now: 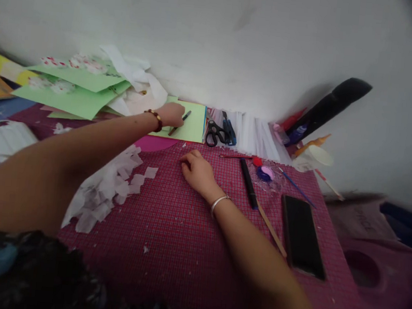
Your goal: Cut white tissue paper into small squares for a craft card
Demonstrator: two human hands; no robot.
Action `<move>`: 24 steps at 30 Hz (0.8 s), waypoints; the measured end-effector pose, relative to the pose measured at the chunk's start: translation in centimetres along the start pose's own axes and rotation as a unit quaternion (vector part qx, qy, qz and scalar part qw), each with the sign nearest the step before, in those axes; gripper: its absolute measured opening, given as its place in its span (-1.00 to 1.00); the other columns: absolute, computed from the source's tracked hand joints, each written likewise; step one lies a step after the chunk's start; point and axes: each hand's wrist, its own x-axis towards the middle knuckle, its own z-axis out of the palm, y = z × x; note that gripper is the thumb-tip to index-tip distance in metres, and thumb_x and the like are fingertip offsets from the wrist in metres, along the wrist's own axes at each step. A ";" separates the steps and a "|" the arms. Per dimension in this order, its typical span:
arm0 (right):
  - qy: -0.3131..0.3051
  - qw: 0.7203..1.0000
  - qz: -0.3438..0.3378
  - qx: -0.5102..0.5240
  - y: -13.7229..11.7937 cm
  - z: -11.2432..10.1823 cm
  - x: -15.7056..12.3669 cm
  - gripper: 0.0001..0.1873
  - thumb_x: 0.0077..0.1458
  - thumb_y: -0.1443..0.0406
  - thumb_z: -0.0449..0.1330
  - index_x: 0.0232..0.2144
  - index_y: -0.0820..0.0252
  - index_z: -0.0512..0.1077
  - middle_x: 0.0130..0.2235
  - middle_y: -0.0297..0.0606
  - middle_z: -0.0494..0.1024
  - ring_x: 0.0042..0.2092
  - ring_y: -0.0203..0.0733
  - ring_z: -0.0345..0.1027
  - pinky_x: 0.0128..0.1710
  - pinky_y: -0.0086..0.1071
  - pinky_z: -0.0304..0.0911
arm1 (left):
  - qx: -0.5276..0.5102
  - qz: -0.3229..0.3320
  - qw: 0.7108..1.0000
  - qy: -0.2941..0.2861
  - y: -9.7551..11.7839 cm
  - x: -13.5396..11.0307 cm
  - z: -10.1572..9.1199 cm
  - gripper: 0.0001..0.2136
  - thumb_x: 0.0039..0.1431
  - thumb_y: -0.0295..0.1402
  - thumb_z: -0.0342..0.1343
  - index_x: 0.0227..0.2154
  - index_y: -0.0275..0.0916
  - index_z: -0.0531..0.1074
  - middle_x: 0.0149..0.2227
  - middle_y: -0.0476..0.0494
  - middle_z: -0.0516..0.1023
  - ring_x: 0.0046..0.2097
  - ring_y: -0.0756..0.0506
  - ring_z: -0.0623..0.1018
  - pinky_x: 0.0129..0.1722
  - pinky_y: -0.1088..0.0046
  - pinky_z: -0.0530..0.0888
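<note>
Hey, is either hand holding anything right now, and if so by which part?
The left hand is at a slim dark pen or brush, but whether it grips it cannot be told. The right hand, on the checked tablecloth, shows nothing held.

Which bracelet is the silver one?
The thin, plain bangle above your right hand is silver. The other, the beaded bracelet by your left hand, looks reddish-brown with gold.
</note>
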 end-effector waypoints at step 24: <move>0.261 0.911 0.223 0.228 5.9 -5.5 2.4 -0.60 0.33 0.30 -0.16 0.16 0.16 0.18 -0.38 -0.31 0.43 -0.51 -0.28 0.29 -0.53 -0.43 0.28 | 0.000 0.151 0.987 -0.056 1.7 -2.9 2.4 -0.30 0.15 0.05 0.12 0.24 -0.31 0.28 0.25 -0.38 0.34 0.22 -0.32 0.36 0.17 0.21 0.29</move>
